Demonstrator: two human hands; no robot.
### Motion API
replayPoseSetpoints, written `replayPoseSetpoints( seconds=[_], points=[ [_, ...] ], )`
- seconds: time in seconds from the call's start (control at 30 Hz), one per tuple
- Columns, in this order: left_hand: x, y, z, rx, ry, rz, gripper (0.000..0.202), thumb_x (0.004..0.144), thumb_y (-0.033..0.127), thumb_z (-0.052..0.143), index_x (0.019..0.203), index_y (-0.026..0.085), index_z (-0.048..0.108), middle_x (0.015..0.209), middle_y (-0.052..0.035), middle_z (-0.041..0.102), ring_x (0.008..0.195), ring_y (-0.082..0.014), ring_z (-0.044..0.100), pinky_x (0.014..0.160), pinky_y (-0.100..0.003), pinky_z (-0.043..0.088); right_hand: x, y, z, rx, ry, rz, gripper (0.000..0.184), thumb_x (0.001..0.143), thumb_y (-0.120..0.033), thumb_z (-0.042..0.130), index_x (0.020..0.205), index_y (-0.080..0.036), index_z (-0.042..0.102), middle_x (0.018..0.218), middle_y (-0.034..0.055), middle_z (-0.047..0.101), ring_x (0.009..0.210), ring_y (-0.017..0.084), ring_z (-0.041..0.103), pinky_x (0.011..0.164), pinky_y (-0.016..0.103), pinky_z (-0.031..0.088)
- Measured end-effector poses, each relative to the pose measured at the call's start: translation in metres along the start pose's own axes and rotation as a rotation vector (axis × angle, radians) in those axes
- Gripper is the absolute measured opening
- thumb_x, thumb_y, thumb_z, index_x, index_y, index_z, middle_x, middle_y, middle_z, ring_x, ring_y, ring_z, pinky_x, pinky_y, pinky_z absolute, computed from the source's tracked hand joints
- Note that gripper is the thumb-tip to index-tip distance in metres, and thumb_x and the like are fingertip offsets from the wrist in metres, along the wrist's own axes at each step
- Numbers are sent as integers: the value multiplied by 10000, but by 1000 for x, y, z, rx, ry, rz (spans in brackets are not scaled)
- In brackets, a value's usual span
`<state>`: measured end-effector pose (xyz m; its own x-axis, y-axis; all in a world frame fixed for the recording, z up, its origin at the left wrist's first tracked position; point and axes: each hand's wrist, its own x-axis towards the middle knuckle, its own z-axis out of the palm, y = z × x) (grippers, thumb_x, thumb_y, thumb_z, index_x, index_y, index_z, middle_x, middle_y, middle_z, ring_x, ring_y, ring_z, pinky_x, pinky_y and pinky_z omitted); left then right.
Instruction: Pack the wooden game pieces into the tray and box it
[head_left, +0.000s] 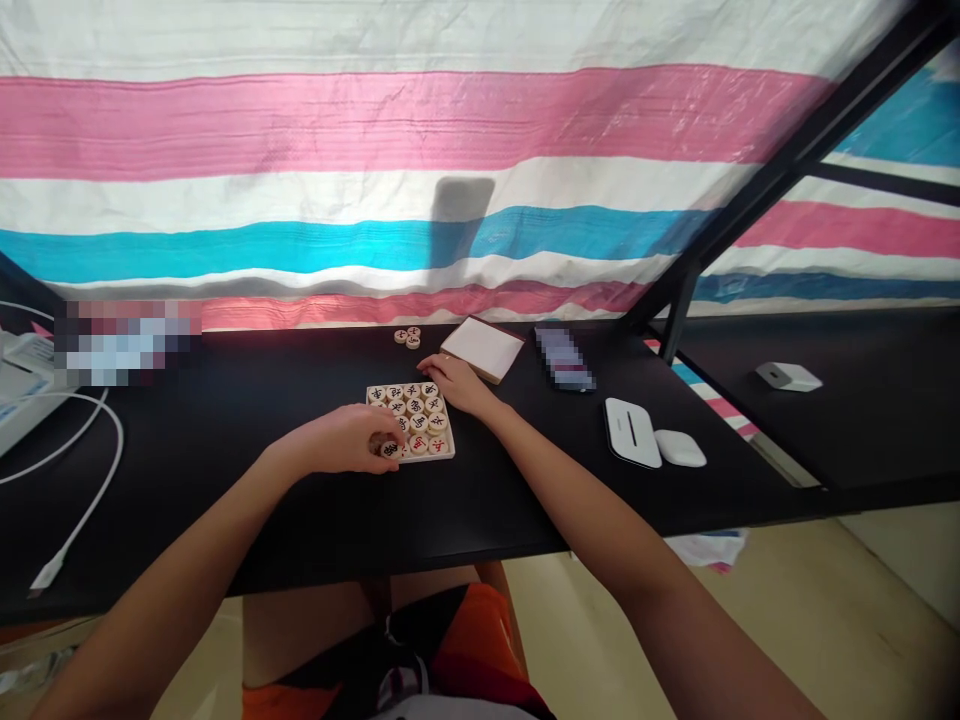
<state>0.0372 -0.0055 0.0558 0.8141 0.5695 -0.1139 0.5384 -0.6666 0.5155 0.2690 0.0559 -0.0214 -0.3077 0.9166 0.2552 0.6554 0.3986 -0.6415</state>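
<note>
A shallow white box (452, 440) on the black table holds several rows of round wooden Chinese chess pieces, with black or red characters. My left hand (349, 438) reaches over its front left corner. The thumb and fingers are closed on a Chinese chess piece (390, 450) with a black character; the fingers hide part of the row behind. My right hand (452, 382) rests at the far right corner of the box, its fingers stretched to the left and holding nothing that I can see. Beyond it lie three loose pieces (412, 341).
A white-topped box lid (482, 348) lies behind my right hand. Farther right are a blurred-out item (564, 358), a white trackpad-like device (632, 432) and a white mouse (681, 448). White cables (82, 520) run along the left. A striped sheet (375, 130) hangs behind.
</note>
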Motion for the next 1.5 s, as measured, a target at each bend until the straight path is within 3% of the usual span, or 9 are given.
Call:
replayPoseSetpoints(
  seconds=[0.33, 0.7, 0.83, 0.97, 1.1, 1.27, 1.5],
  points=[
    [-1, -8, 2, 78, 21, -38, 216, 774, 406, 624, 898, 262, 730, 971, -11, 618, 808, -159, 601, 756, -240, 450, -3, -2, -2, -33, 1, -7, 269, 898, -97, 400, 1011, -142, 641, 937, 71, 672, 901, 162, 613, 850, 299, 445],
    [-1, 1, 7, 144, 30, 18, 234, 817, 397, 568, 926, 270, 732, 859, -6, 664, 730, -147, 605, 689, -244, 429, 0, 2, -1, -38, 33, -52, 232, 889, -137, 442, 1010, -168, 638, 979, 70, 647, 938, 176, 585, 897, 335, 437],
    [-1, -1, 5, 162, 158, 22, 302, 862, 438, 507, 942, 231, 712, 852, -24, 671, 731, -152, 609, 691, -250, 437, 6, 1, -1, -61, 35, -88, 268, 864, -121, 457, 1066, -157, 631, 1065, 94, 599, 965, 185, 576, 898, 338, 450],
    [2, -23, 4, 223, 294, -61, 381, 917, 443, 398, 911, 211, 700, 836, -39, 647, 752, -157, 610, 689, -248, 447, 21, 1, 6, -95, 21, -108, 341, 856, -112, 458, 1158, -162, 607, 1225, 122, 529, 1100, 207, 545, 985, 368, 422],
    [3, -44, 7, 263, 363, -104, 395, 939, 441, 365, 1040, 201, 662, 976, -62, 618, 878, -179, 612, 765, -270, 469, 40, 3, 15, -135, 21, -51, 418, 845, -96, 471, 1239, -180, 578, 1308, 122, 493, 1226, 223, 477, 1066, 393, 361],
    [5, -51, 13, 233, 393, -176, 399, 958, 434, 332, 1152, 211, 600, 1076, -71, 583, 994, -200, 594, 828, -301, 481, 47, 4, 14, -219, 3, 3, 331, 854, -100, 468, 1127, -145, 649, 1150, 145, 579, 1066, 230, 561, 980, 379, 420],
    [9, -51, 17, 192, 333, -221, 392, 972, 388, 286, 1191, 227, 568, 1115, -66, 594, 1054, -205, 576, 863, -309, 479, 24, 10, 6, -269, 41, 14, 229, 834, -116, 506, 1005, -166, 649, 1076, 109, 589, 868, 194, 585, 807, 323, 458]
  ],
)
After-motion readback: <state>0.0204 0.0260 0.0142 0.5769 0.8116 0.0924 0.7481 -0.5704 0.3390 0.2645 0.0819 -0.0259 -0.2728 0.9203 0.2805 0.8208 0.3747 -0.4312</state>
